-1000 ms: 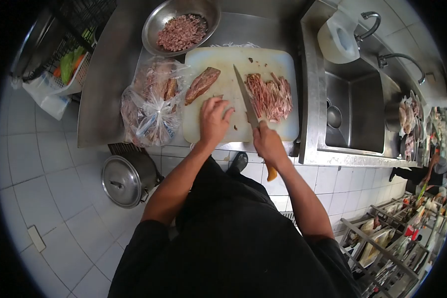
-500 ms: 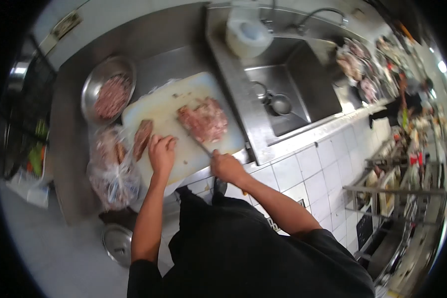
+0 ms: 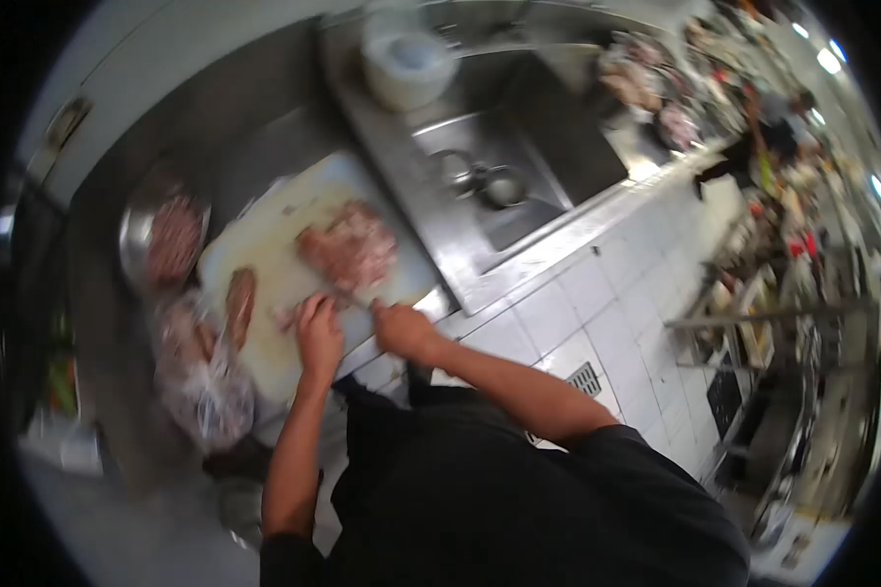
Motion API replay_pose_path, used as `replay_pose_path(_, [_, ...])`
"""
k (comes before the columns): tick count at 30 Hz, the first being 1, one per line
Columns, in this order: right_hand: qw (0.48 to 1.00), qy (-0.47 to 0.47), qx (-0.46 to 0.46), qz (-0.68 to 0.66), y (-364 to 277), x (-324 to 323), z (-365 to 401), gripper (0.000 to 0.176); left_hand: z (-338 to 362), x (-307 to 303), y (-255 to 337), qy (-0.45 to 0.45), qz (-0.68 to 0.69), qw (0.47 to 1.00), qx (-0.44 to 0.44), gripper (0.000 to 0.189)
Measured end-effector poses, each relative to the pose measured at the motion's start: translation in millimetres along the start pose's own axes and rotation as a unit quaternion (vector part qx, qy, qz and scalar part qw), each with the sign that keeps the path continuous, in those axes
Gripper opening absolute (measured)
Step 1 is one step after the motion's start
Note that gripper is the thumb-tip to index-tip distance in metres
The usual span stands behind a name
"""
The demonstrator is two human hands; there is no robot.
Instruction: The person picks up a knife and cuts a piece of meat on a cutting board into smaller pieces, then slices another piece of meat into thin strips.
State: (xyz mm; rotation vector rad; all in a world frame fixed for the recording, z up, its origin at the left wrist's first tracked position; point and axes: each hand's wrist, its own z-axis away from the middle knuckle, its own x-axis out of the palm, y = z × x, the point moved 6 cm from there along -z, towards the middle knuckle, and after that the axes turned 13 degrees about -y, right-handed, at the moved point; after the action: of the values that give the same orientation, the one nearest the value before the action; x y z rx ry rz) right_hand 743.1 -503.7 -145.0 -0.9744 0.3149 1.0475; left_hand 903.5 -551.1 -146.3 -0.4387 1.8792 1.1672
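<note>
Frame is motion-blurred, so detail is limited.

- Right hand [image 3: 401, 329]: fist closed on the knife [image 3: 362, 299] handle at the near edge of the cutting board [image 3: 264, 256]. The blade is a dark smear pointing into the sliced meat [image 3: 348, 249].
- Left hand [image 3: 319, 338]: palm down on the board just beside the right hand, fingers curled toward a small pink scrap. Can't tell whether it's pinching that or only resting.
- The sliced meat sits mid-board toward the sink side, touching the blade tip area.
- A whole strip of meat [image 3: 238, 303] lies on the far-left part of the board, apart from the pile.
- Off the board: metal bowl [image 3: 171, 235] of chopped meat, and a plastic bag [image 3: 204, 383] of more meat on the steel tabletop [image 3: 264, 117]. The sink [image 3: 519, 161] is to the right.

Handling, my read: the meat is soft, limp, light and probably greasy, so the slices will slide and smear rather than hold shape. Best held from above with curled fingertips, knuckles toward the blade, pressing down rather than squeezing. The knife is stiff, so grip the handle close to the blade. The board looks wet and could creep on the steel.
</note>
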Motion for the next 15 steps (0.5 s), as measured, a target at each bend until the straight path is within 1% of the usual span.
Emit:
replay_pose_path(1, [0.999,0.012,-0.018,0.024,4.1,7.5,-4.8,0.04,1.0,-3.0,2.4,0.001,0.002,1.0,-0.009,0.025])
replay_pose_path(2, [0.999,0.017,-0.032,0.017,8.7,12.5,-8.2,0.043,0.9,-10.9,8.5,0.009,0.02,0.999,-0.032,0.025])
replay_pose_path(3, [0.998,0.047,-0.047,-0.01,3.6,3.6,4.1,0.04,2.7,-10.7,4.6,0.008,0.042,0.997,-0.059,0.024])
replay_pose_path(4, [0.998,0.035,-0.047,-0.009,0.5,-3.4,7.5,0.037,3.8,-8.3,-0.7,0.01,0.068,0.994,-0.082,0.023])
replay_pose_path(5, [0.999,0.025,-0.041,-0.01,-2.6,-6.0,10.3,0.034,6.1,-8.2,-2.3,0.031,0.068,0.993,-0.087,0.021])
replay_pose_path(7, [0.998,0.043,-0.05,-0.003,-11.6,-12.2,13.7,0.027,5.8,-9.4,-7.3,0.058,0.071,0.992,-0.087,0.017])
replay_pose_path(10, [0.998,0.041,-0.047,0.007,-21.9,-18.6,12.3,0.026,7.0,-7.6,-10.8,0.079,0.081,0.99,-0.088,0.013])
replay_pose_path(12, [0.996,0.045,-0.071,0.007,-26.5,-20.0,9.1,0.025,7.2,-6.3,-10.4,0.1,0.082,0.987,-0.09,0.013])
replay_pose_path(13, [0.995,0.048,-0.083,0.007,-29.3,-21.1,7.5,0.024,7.2,-6.4,-8.8,0.109,0.077,0.988,-0.082,0.013])
replay_pose_path(15, [0.996,0.04,-0.078,0.012,-34.3,-22.2,3.2,0.024,8.9,-8.2,-6.5,0.125,0.064,0.988,-0.067,0.012])
